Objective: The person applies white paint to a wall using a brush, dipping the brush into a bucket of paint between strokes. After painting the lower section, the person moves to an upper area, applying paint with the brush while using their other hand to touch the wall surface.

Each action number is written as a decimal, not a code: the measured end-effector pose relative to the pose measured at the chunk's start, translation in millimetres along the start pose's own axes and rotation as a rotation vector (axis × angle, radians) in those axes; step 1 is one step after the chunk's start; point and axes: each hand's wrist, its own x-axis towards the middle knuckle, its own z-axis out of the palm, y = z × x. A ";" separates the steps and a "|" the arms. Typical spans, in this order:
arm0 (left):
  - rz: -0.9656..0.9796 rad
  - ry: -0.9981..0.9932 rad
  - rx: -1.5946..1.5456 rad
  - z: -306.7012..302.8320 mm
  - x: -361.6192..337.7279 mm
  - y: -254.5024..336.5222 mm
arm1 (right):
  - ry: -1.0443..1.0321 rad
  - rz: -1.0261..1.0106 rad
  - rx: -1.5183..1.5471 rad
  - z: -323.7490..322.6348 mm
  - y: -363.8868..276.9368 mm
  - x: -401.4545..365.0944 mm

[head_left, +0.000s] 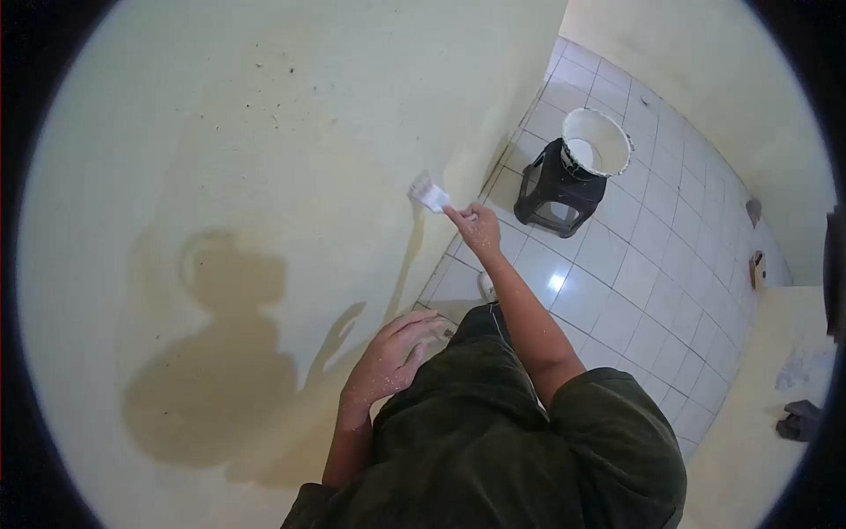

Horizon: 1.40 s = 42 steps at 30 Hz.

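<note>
My right hand (478, 227) grips a putty knife (429, 192) by its handle, which the fingers mostly cover. The flared blade is coated in white and overlaps the pale yellow wall (352, 115) in this view. Low at my front, my left hand (394, 360) has its fingers stretched out and holds nothing. White specks dot both hands.
A white bucket (599, 141) with a smeared rim sits on a black stool (561, 192) on the tiled floor (648, 264). Small dark marks and chips spot the wall. Dark cloth (800, 421) lies at the far right.
</note>
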 end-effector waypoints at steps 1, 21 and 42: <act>0.004 0.006 -0.007 0.3 -1.1 2.2 | 0.015 0.014 -0.101 -1.5 14.5 -3.7; 0.160 0.039 0.115 -22.3 7.2 12.2 | 0.035 -0.420 0.752 -162.9 -281.0 -68.5; 0.175 -0.007 0.072 -15.1 10.8 11.4 | 0.096 -0.012 -0.230 -57.5 -40.7 -6.6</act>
